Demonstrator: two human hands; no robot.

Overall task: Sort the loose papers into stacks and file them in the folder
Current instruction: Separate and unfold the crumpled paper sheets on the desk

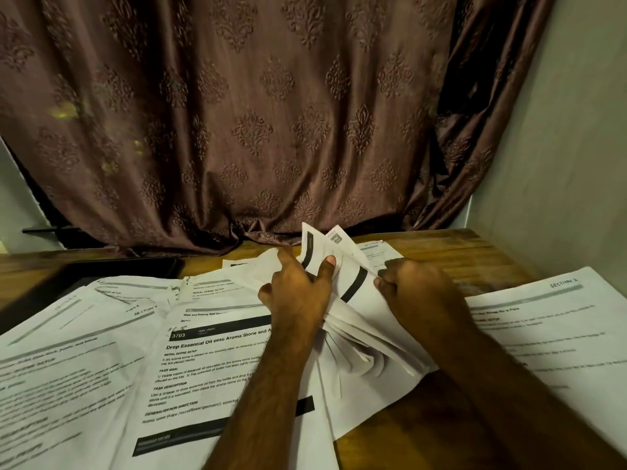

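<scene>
White printed sheets cover most of the wooden table (451,249) in the head view, and a thick bundle of papers (353,320) sits between the two hands near the middle. The left hand (298,293) grips the bundle from its left side, thumb pressed on top of the upper pages and fingers curled round them, so the near edges fan out below the wrist. The right hand (417,293) holds the same bundle from the right, its fingers curled tight and pinching the page edges close to a dark printed band. The top pages of the bundle bend upward toward the curtain, their far corners lifted off the table.

Around the hands lie the loose sheets. One headed "Drop Essential Oil onto Aroma Stone" (217,361) lies flat just left of the left forearm, which partly covers it. More pages (68,351) overlap one another further left (the print there is too blurred to read). A sheet marked "SECTION 3" (549,320) lies to the right of the right forearm, apart from the bundle. A few more sheets (376,252) lie beyond the hands.

A dark flat object (112,269), possibly the folder, lies at the far left of the table, partly under the pages. A brown patterned curtain (254,113) hangs behind.
</scene>
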